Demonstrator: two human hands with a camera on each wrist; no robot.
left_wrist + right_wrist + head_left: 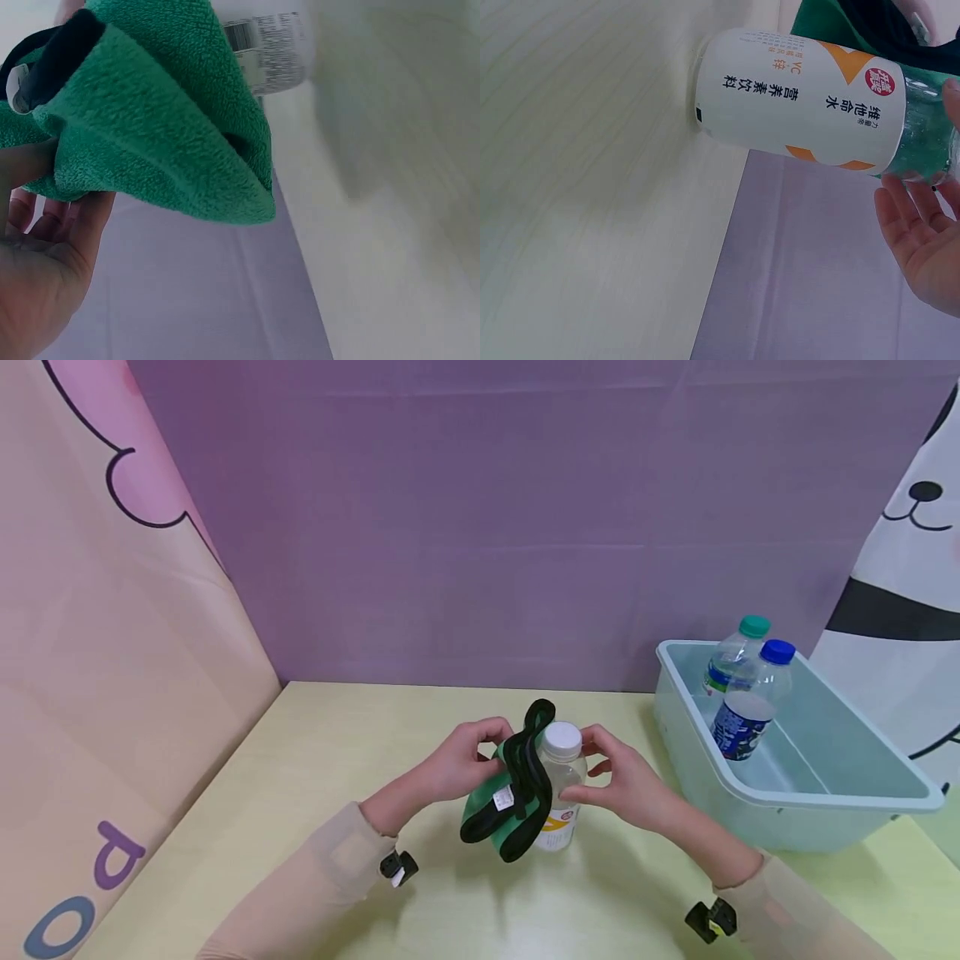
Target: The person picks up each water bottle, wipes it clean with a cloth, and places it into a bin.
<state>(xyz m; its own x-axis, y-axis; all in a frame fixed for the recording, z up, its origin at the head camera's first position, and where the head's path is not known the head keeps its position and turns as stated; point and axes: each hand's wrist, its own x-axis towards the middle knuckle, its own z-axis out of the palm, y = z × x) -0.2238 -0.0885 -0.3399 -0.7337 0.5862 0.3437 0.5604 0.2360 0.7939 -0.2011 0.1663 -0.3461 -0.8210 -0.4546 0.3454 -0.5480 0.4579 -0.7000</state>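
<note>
In the head view a green towel cloth (480, 803) with black edging and a small white tag is bunched in my left hand (459, 766). Thumb and fingers pinch its folds, as the left wrist view of the cloth (154, 124) also shows. My right hand (633, 783) holds a clear bottle (567, 774) with a white cap around its upper part, thumb in front and fingers behind. The bottle stands on the table, its white and orange label (802, 101) plain in the right wrist view. The cloth lies against the bottle's left side and hides part of it.
A light blue plastic bin (832, 797) stands on the table (360, 735) at the right. Inside its left end are a bottle with a green cap (753, 627) and one with a blue cap (777, 652). A purple backdrop (465, 543) rises behind the table.
</note>
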